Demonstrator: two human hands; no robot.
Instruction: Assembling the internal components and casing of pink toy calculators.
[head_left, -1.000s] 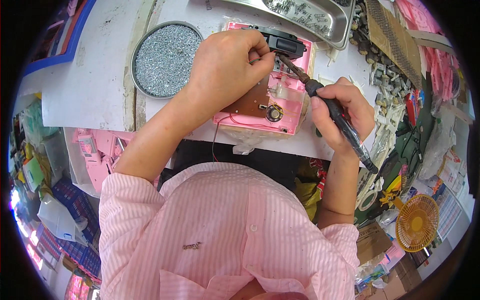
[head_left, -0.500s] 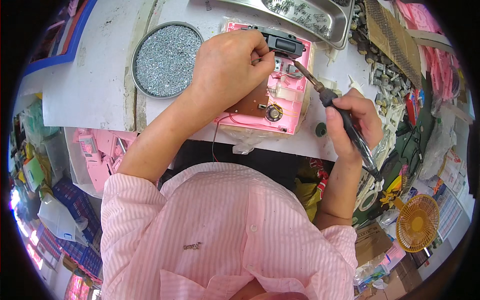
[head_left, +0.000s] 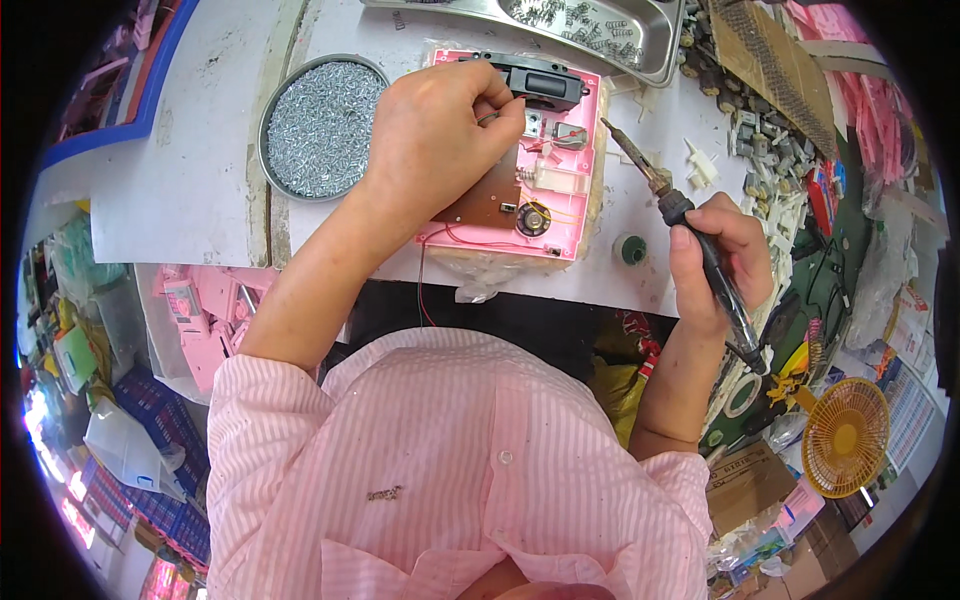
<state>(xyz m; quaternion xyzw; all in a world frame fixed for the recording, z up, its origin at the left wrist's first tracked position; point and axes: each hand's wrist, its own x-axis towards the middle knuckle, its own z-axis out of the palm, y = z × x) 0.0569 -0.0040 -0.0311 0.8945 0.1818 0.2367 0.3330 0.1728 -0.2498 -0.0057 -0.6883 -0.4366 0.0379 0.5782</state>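
Note:
My left hand (head_left: 440, 130) is closed in a pinch at the near side of a black plastic module (head_left: 545, 86); a thin wire shows at its fingertips. That module lies across the far end of a pink plastic housing (head_left: 575, 225). Inside the housing are a brown circuit board (head_left: 480, 200), partly covered by my hand, a small motor (head_left: 570, 136) and a round speaker-like part (head_left: 533, 219). In my right hand (head_left: 725, 260) is a soldering iron (head_left: 712, 262), held by its black handle. Its tip points up and left, just right of the housing and apart from it.
A round tin of small screws (head_left: 325, 125) stands left of the housing. Beyond it lies a metal tray (head_left: 660, 60) with springs. Loose metal and white parts (head_left: 760, 150) crowd the right side. A small green-rimmed pot (head_left: 631, 249) sits near the table's front edge.
The soldering iron's tip has drawn back from beside the black module to outside the housing's right edge. My left hand keeps its pinch; the whole view has shifted slightly.

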